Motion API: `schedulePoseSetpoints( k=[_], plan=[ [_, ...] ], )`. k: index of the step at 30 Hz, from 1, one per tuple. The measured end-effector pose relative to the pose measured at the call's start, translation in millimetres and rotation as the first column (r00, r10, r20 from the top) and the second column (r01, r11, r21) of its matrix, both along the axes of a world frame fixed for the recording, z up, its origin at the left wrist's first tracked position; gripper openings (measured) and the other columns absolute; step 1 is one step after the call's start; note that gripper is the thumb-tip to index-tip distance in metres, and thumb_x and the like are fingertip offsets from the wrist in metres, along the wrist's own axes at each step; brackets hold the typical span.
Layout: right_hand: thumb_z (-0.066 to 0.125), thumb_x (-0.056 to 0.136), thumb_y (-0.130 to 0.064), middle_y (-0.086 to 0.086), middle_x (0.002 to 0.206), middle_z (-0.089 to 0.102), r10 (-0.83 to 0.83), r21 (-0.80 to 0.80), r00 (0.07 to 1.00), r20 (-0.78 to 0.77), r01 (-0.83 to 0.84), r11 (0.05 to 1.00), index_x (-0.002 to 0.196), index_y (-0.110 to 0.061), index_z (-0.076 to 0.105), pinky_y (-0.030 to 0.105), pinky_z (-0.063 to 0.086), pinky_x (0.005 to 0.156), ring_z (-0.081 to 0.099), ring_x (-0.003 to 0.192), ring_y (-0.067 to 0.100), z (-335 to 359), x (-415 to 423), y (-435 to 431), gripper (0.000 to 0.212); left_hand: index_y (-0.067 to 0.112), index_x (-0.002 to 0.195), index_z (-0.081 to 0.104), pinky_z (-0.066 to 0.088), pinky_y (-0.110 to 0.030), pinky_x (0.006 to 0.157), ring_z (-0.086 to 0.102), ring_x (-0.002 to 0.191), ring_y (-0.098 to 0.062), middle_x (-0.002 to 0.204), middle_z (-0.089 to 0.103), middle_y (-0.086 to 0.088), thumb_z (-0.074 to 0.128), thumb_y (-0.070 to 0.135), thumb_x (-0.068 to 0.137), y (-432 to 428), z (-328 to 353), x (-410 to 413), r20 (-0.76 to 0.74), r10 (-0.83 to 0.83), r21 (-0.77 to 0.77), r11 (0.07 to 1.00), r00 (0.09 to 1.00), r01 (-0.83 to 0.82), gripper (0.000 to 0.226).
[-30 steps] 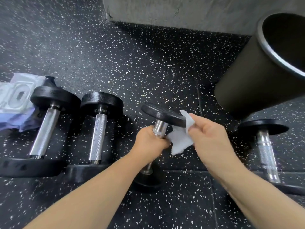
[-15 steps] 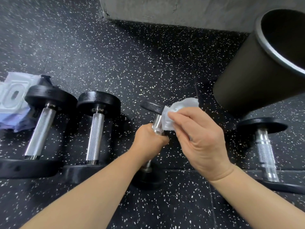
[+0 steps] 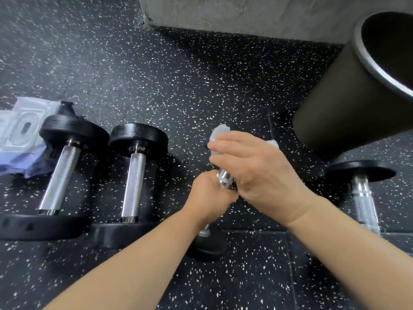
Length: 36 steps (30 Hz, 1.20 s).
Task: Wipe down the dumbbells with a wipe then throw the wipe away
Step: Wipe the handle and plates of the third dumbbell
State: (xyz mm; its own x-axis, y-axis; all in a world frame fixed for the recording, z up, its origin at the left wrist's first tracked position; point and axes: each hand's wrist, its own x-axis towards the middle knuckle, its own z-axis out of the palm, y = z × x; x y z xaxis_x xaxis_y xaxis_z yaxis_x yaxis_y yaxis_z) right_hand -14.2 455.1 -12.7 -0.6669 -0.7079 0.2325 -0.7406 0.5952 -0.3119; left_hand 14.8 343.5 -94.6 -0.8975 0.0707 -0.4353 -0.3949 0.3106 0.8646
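My left hand (image 3: 209, 194) grips the chrome handle of a small black dumbbell (image 3: 224, 179), tilted with its near head resting on the floor. My right hand (image 3: 252, 170) lies over the far head and presses a white wipe (image 3: 220, 132) onto it; that head is almost fully hidden. Two larger dumbbells (image 3: 60, 173) (image 3: 134, 182) lie side by side to the left. Another dumbbell (image 3: 362, 193) lies at the right. A black bin (image 3: 348, 101) with a metal rim stands at the upper right, its mouth open.
A pack of wipes (image 3: 20, 133) lies on a bluish cloth at the far left, behind the leftmost dumbbell. A grey concrete wall base (image 3: 234, 14) runs along the top. The floor is black speckled rubber (image 3: 178, 81).
My right hand has moved the wipe from the right side of the dumbbell's far head up and over it, now covering the head. My left hand keeps its grip on the handle.
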Motion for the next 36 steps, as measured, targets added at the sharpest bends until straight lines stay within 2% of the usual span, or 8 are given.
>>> schedulePoseSetpoints(
  k=[2, 4, 9, 13, 16, 24, 31, 36],
  plan=[
    [0.058, 0.063, 0.004, 0.015, 0.093, 0.071, 0.005, 0.059, 0.999, 0.035, -0.007, 0.998, 0.082, 0.002, 0.074, 0.046, 0.055, 0.070, 0.066, 0.091, 0.034, 11, -9, -11, 0.025, 0.016, 0.052, 0.032, 0.022, -0.019, 0.036, 0.023, 0.036, -0.006, 0.036, 0.030, 0.012, 0.062, 0.000, 0.074, 1, 1, 2, 0.000, 0.021, 0.018, 1.000, 1.000, -0.021, 0.040],
    [0.055, 0.074, 0.004, 0.005, 0.097, 0.071, -0.067, 0.133, 0.976, 0.207, 0.039, 0.990, 0.091, -0.010, 0.074, 0.041, 0.054, 0.073, 0.063, 0.095, 0.025, 23, -19, -20, 0.029, 0.017, 0.052, 0.028, 0.021, -0.020, 0.037, 0.022, 0.036, -0.006, 0.035, 0.028, 0.012, 0.060, -0.003, 0.073, 1, 2, 4, 0.015, 0.030, 0.031, 0.999, 0.999, -0.030, 0.043],
    [0.042, 0.093, -0.006, -0.008, 0.092, 0.054, -0.307, 0.295, 0.799, 0.516, 0.171, 0.940, 0.108, -0.021, 0.070, 0.028, 0.039, 0.067, 0.048, 0.082, 0.011, 30, -41, -32, 0.035, 0.022, 0.059, 0.039, 0.028, -0.026, 0.047, 0.032, 0.043, -0.014, 0.046, 0.038, 0.011, 0.064, 0.006, 0.067, 3, 1, 15, 0.037, -0.044, 0.031, 0.999, 0.998, 0.043, 0.031],
    [0.044, 0.092, -0.009, -0.014, 0.083, 0.055, -0.391, 0.273, 0.619, 0.681, 0.281, 0.920, 0.094, -0.024, 0.072, 0.019, 0.035, 0.061, 0.050, 0.079, 0.007, 23, -47, -19, 0.031, 0.023, 0.059, 0.039, 0.030, -0.023, 0.046, 0.034, 0.045, -0.013, 0.051, 0.040, 0.008, 0.066, 0.007, 0.069, 2, 5, 18, 0.025, -0.128, -0.006, 0.992, 0.991, 0.128, 0.032],
    [0.043, 0.092, -0.008, -0.013, 0.071, 0.055, -0.341, 0.235, 0.647, 0.682, 0.247, 0.940, 0.089, -0.024, 0.072, 0.022, 0.036, 0.055, 0.047, 0.060, 0.004, 29, -38, -13, 0.034, 0.023, 0.058, 0.037, 0.027, -0.023, 0.045, 0.032, 0.044, -0.012, 0.050, 0.037, 0.008, 0.065, 0.005, 0.068, 2, 8, 17, 0.026, -0.151, 0.015, 0.988, 0.988, 0.151, 0.035],
    [0.049, 0.088, -0.004, -0.012, 0.086, 0.064, -0.187, 0.169, 0.715, 0.674, 0.097, 0.981, 0.089, -0.023, 0.073, 0.023, 0.047, 0.075, 0.057, 0.082, 0.005, 45, -20, -13, 0.032, 0.023, 0.045, 0.030, 0.018, -0.021, 0.040, 0.022, 0.040, -0.011, 0.041, 0.026, 0.012, 0.062, 0.000, 0.071, 1, 10, 15, 0.039, -0.107, 0.042, 0.993, 0.993, 0.106, 0.047],
    [0.053, 0.087, 0.000, 0.022, 0.086, 0.067, -0.141, -0.034, 0.379, 0.915, 0.420, 0.907, 0.090, -0.005, 0.073, 0.032, 0.046, 0.065, 0.054, 0.069, 0.023, 20, -46, -7, 0.020, 0.022, 0.053, 0.029, 0.021, -0.020, 0.041, 0.023, 0.042, -0.010, 0.043, 0.030, 0.013, 0.062, -0.002, 0.070, -1, 9, 17, 0.011, -0.062, 0.073, 0.995, 0.998, 0.061, 0.044],
    [0.056, 0.088, -0.001, 0.010, 0.083, 0.068, -0.196, 0.035, 0.219, 0.956, 0.578, 0.815, 0.089, -0.013, 0.076, 0.036, 0.049, 0.077, 0.058, 0.074, 0.022, -1, -49, 14, 0.024, 0.025, 0.041, 0.032, 0.019, -0.021, 0.045, 0.020, 0.043, -0.009, 0.043, 0.026, 0.014, 0.059, -0.003, 0.069, -8, 9, 21, 0.031, -0.094, 0.098, 0.991, 0.995, 0.091, 0.049]
  ],
)
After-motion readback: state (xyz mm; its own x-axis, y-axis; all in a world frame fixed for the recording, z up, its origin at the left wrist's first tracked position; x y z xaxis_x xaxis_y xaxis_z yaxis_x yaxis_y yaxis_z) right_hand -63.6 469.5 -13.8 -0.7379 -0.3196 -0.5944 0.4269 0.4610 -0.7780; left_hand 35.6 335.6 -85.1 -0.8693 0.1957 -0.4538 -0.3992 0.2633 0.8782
